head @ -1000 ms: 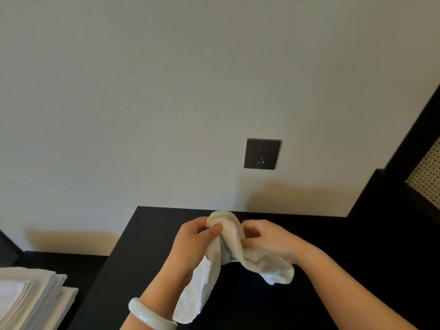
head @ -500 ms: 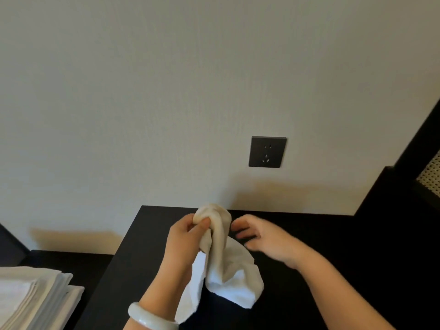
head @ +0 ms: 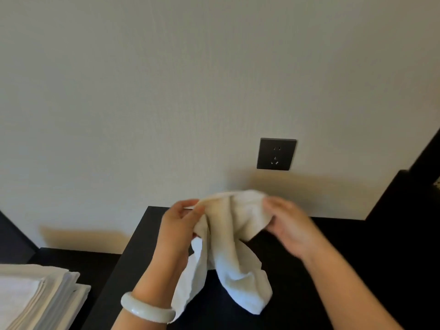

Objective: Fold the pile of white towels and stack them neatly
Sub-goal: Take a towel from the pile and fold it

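Crumpled soft white towel [head: 234, 246] between both hands' fingers [head: 190, 216].

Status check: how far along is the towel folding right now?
Done: a stack of folded towels sits at lower left. In hand: the left hand and the blurred right hand hold one crumpled white towel above the black table, not yet folded. Left: spread it, fold it, add it to the stack. No unfolded pile is in view, so the remaining count is unknown.
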